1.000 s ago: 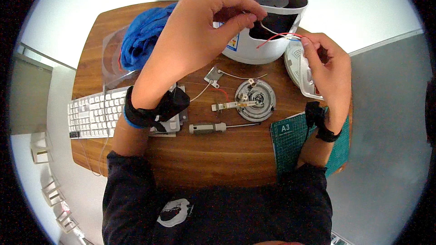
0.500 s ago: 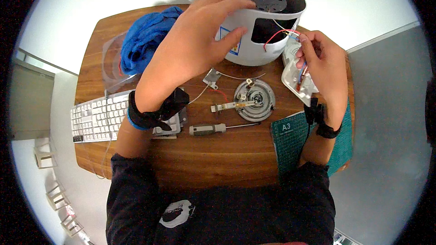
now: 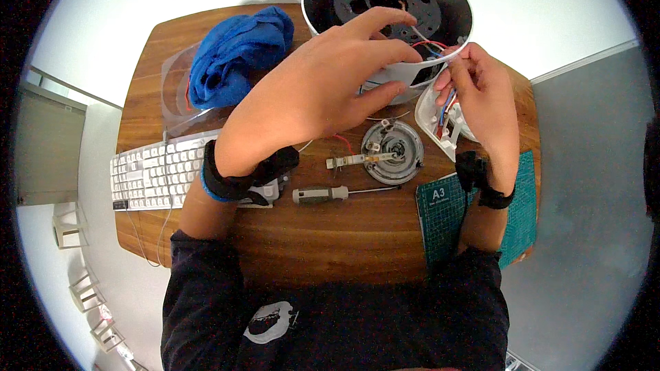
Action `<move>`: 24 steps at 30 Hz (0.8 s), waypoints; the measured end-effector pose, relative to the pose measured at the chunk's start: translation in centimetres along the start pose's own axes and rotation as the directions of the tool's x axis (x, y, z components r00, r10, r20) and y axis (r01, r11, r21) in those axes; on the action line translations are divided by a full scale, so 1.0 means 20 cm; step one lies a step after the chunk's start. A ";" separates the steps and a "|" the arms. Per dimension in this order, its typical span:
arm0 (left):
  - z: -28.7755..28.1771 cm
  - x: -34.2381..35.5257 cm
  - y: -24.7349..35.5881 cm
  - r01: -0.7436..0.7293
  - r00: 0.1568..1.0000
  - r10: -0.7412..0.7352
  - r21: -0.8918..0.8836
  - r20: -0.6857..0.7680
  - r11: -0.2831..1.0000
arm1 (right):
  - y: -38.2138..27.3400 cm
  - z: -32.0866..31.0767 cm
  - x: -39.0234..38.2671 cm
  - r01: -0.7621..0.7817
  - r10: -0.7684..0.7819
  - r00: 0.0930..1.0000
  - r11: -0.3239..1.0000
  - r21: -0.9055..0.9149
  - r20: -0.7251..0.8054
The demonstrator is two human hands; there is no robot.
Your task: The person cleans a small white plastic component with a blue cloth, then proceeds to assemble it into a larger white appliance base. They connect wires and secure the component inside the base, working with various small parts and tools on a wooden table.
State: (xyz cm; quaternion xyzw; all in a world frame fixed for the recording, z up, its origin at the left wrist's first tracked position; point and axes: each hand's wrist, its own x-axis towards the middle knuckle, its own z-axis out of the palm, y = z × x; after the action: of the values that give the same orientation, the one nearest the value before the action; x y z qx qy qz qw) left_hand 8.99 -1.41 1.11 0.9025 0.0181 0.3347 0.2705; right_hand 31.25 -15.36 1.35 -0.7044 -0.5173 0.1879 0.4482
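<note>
A white round housing (image 3: 388,81) with a black inside stands at the back of the table. My left hand (image 3: 323,75) is spread over its near rim, with the index finger reaching above the opening and the thumb in front of the outer wall. At the right side of the rim, my right hand (image 3: 478,82) pinches thin red, blue and white wires (image 3: 433,45) that run into the housing. Below these fingers lies a white plastic cover (image 3: 427,111), with more coloured wires (image 3: 447,111) over it. My right hand hides part of the cover.
In front of the housing lie a round metal heating plate (image 3: 410,158) and a screwdriver (image 3: 322,195). A white keyboard (image 3: 152,177) and a blue cloth (image 3: 237,55) are on the left. A green cutting mat (image 3: 440,223) lies at the right edge.
My left hand has moved right and lower over the housing's rim. The housing now shows more of its inside and less of its front wall. My right hand still pinches the wires, closer to the rim.
</note>
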 end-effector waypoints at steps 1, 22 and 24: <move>0.00 0.00 -0.01 0.009 1.000 -0.009 0.012 0.000 1.000 | 0.01 0.01 0.00 0.046 -0.046 0.999 0.999 -0.005 0.020; 0.01 0.01 -0.10 -0.083 0.996 0.082 -0.038 -0.029 0.996 | 0.04 -0.04 0.06 -0.005 -0.040 0.981 0.972 0.234 0.188; 0.03 0.02 -0.09 -0.044 0.998 0.040 -0.077 -0.054 0.996 | 0.05 -0.02 0.06 -0.007 -0.041 0.983 0.967 0.256 0.181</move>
State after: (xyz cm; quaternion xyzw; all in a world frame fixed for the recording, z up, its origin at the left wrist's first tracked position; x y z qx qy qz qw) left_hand 9.90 -0.13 0.15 0.8824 -0.0071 0.3641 0.2979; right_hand 32.59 -14.54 1.08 -0.6157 -0.5343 0.3138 0.4869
